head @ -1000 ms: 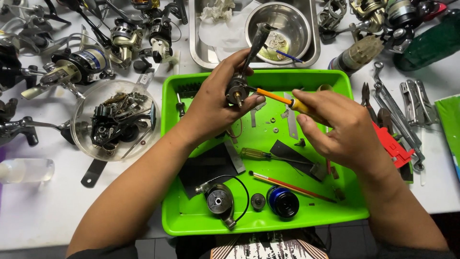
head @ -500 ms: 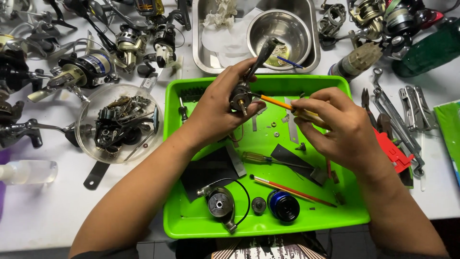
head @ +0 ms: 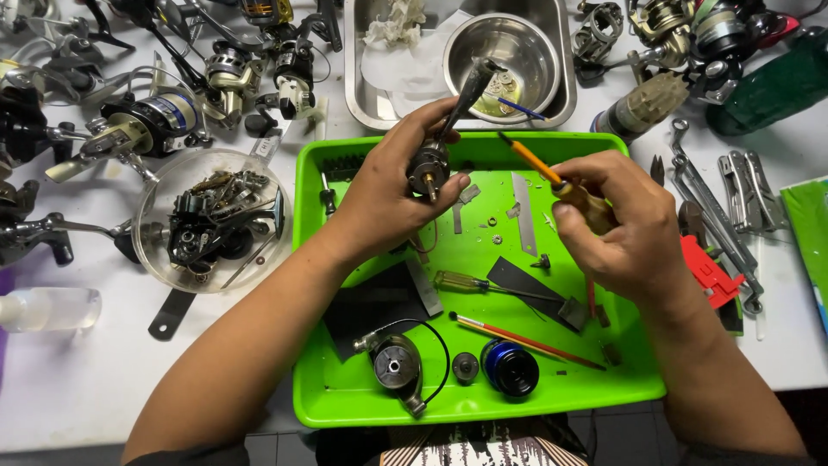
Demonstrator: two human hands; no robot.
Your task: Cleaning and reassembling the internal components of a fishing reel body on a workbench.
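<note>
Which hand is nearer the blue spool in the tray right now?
Right. The right hand holds a screwdriver above and right of the blue spool; the left hand, gripping the reel body, is farther up-left.

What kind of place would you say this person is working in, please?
Probably a fishing-reel repair bench: spinning reels crowd the white table, a clear bowl holds reel parts, and wrenches lie beside the green tray.

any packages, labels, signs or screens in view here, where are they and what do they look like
No signs or screens show.
Clear plastic bottle: lying at the left table edge, small, see-through, no label readable.
Green packet: right edge, flat, partly cut off.
Dark green bag: top right corner, glossy, crumpled.
</note>
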